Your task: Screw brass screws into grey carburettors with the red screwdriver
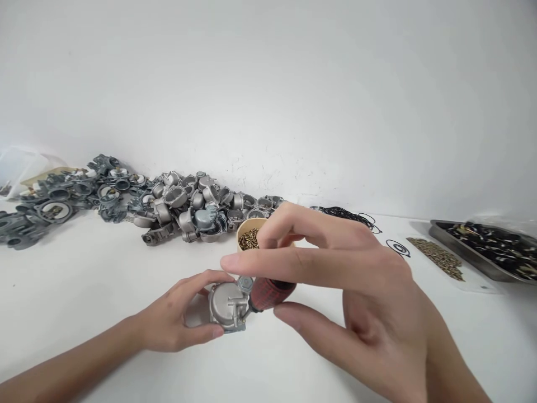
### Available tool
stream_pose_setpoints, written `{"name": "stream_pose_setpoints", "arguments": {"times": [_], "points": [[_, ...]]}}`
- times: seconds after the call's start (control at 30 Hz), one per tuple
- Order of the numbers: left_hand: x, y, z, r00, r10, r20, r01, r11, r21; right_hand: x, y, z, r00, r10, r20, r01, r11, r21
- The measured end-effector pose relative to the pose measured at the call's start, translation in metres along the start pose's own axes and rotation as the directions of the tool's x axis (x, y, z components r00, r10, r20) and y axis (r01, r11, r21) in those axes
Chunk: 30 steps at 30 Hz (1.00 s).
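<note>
Carburetor (pixel 222 302), one, in left hand (pixel 170 316), screwdriver (pixel 269 295), one, in right hand (pixel 373 280)

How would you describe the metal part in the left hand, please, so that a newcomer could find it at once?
Over the white table, find the left hand, in front of the heap of silver metal parts. It grips a rounded silver part with a hexagonal plug. Unlike those heaped behind, it is held, with a red-handled tool at its edge.
</note>
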State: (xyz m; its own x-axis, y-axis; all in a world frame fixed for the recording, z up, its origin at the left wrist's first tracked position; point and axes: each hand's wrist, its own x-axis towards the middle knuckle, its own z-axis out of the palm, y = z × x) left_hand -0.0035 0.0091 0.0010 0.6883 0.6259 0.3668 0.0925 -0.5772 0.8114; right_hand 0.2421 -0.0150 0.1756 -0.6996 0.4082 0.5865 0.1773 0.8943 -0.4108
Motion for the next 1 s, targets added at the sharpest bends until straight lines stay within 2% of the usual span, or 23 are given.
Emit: {"name": "stream_pose_setpoints", "arguments": {"times": [0.07,0.23,0.43,0.67,0.8,0.9,1.0], "points": [[-0.001,0.000,0.000,1.000,-0.005,0.000,0.005,1.000,0.005,0.000,-0.001,-0.001,1.000,0.005,0.021,-0.005,1.000,0.002],[0.000,0.002,0.000,1.000,-0.005,0.003,0.005,1.000,-0.012,0.003,0.002,0.001,0.999,-0.021,-0.045,0.017,0.995,-0.095],[0.000,0.001,0.001,1.000,-0.002,0.002,0.002,1.000,-0.022,0.005,0.005,0.001,0.998,0.000,-0.059,-0.008,0.991,-0.137],[0.000,0.001,0.000,1.000,-0.013,-0.003,0.013,1.000,0.005,0.004,0.003,0.002,0.999,-0.035,-0.029,0.035,0.999,-0.007],[0.001,0.001,0.000,1.000,0.003,0.000,-0.003,1.000,0.013,0.005,0.004,0.004,0.993,-0.117,-0.026,0.118,0.990,0.075],[0.002,0.002,-0.001,1.000,-0.012,0.003,0.012,1.000,-0.001,0.005,0.007,0.007,0.989,-0.110,-0.094,0.114,0.993,0.039],[0.001,0.003,-0.001,0.999,-0.040,0.002,0.040,0.999,-0.025,0.004,0.009,0.009,0.990,-0.092,-0.109,0.090,0.996,-0.028]]}}
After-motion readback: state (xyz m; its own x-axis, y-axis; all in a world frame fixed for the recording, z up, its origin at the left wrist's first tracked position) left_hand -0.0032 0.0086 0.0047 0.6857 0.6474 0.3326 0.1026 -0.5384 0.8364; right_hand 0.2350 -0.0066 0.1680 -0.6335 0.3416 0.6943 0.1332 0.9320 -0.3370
